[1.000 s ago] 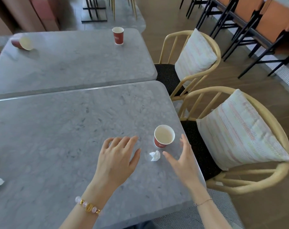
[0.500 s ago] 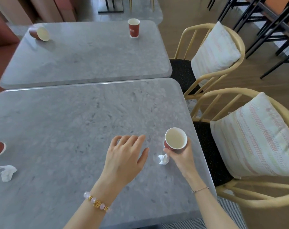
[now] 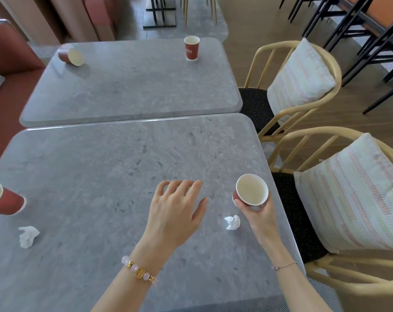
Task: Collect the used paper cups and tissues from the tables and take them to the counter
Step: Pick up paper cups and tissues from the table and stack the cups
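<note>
My right hand (image 3: 259, 216) grips a red paper cup (image 3: 251, 192) with a white inside, held just above the near table's right edge. A crumpled white tissue (image 3: 232, 222) lies on the table just left of that hand. My left hand (image 3: 174, 213) hovers over the table with fingers spread, holding nothing. At the near table's left edge a second red cup (image 3: 4, 200) lies tipped, with another crumpled tissue (image 3: 28, 236) below it. On the far table one cup (image 3: 70, 56) lies on its side at the left and one cup (image 3: 191, 47) stands upright.
Two grey marble tables, the near one (image 3: 101, 167) and the far one (image 3: 128, 86), stand edge to edge. Two wooden chairs (image 3: 312, 70) with striped cushions (image 3: 353, 194) line the right side. A red bench (image 3: 8, 70) runs along the left. Black chair legs stand at the back right.
My right hand closed on the red cup and lifted it slightly off the table. The view shifted, bringing the left cup and tissue into sight. My left hand stayed open.
</note>
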A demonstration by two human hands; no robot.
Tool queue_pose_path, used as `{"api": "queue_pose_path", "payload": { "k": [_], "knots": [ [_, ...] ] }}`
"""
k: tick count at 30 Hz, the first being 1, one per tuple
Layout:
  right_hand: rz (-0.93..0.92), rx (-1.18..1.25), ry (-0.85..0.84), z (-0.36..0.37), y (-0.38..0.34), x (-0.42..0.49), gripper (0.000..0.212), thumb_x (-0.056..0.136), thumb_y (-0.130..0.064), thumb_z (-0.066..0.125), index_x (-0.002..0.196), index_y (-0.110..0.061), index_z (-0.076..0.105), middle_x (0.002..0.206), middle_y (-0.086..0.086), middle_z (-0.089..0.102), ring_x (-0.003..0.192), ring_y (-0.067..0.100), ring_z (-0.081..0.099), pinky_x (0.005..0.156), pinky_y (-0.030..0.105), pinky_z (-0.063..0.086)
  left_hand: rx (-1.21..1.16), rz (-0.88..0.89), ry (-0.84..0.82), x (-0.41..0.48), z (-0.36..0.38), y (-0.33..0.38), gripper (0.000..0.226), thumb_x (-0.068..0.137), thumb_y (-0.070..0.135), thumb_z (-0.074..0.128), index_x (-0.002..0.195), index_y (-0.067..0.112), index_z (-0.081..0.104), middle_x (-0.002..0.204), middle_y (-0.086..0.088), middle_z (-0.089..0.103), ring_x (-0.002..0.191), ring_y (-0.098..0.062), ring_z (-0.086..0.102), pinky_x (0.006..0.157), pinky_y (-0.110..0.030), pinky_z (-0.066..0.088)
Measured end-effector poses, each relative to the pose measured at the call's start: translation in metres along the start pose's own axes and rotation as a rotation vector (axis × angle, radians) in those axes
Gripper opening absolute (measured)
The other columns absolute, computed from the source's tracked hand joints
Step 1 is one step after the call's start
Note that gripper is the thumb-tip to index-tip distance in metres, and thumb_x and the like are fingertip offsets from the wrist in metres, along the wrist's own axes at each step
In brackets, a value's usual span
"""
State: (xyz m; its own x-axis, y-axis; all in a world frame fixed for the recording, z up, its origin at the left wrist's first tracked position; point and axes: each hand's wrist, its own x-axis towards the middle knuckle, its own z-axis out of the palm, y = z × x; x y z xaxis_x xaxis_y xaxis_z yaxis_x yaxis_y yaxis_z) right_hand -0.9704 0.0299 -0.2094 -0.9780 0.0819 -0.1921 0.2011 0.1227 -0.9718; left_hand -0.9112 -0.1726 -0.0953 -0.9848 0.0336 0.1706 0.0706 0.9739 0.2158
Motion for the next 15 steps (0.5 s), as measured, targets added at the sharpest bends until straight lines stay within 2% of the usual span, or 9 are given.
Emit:
{"api": "queue_pose_path", "payload": {
  "k": [2, 7, 15],
  "knots": [
    [-0.027, 0.016, -0.008, 0.002, -0.013, 0.0, 0.057, 0.067, -0.015, 0.085, 0.11, -0.032, 0.052, 0.108, -0.009, 0.064, 0.104, 0.009, 0.061, 0.088, 0.026, 0.048, 0.01, 0.006, 0.033, 0.003, -0.008, -0.002, 0.039, 0.09, 0.037, 0.04, 0.106, 0.012, 0.066, 0.094, 0.001, 0.069, 0.085, -0.022, 0.065, 0.082, -0.039, 0.049],
    [-0.156, 0.031, -0.068, 0.013, -0.05, -0.003, 0.059, 0.067, -0.015, 0.085, 0.112, -0.036, 0.053, 0.103, -0.02, 0.065, 0.098, 0.002, 0.063, 0.084, 0.023, 0.048, 0.028, 0.013, 0.119, 0.007, -0.031, -0.008, 0.038, 0.09, 0.036, 0.042, 0.107, 0.011, 0.065, 0.097, 0.0, 0.069, 0.088, -0.023, 0.064, 0.084, -0.04, 0.048],
    [-0.297, 0.002, -0.104, 0.033, -0.086, -0.018, 0.062, 0.065, -0.009, 0.085, 0.105, -0.04, 0.05, 0.099, -0.03, 0.062, 0.093, -0.007, 0.061, 0.074, 0.007, 0.047, 0.061, -0.024, 0.22, -0.005, -0.06, -0.02, 0.037, 0.09, 0.036, 0.042, 0.108, 0.012, 0.064, 0.098, 0.001, 0.068, 0.089, -0.024, 0.063, 0.085, -0.04, 0.047]
  ]
}}
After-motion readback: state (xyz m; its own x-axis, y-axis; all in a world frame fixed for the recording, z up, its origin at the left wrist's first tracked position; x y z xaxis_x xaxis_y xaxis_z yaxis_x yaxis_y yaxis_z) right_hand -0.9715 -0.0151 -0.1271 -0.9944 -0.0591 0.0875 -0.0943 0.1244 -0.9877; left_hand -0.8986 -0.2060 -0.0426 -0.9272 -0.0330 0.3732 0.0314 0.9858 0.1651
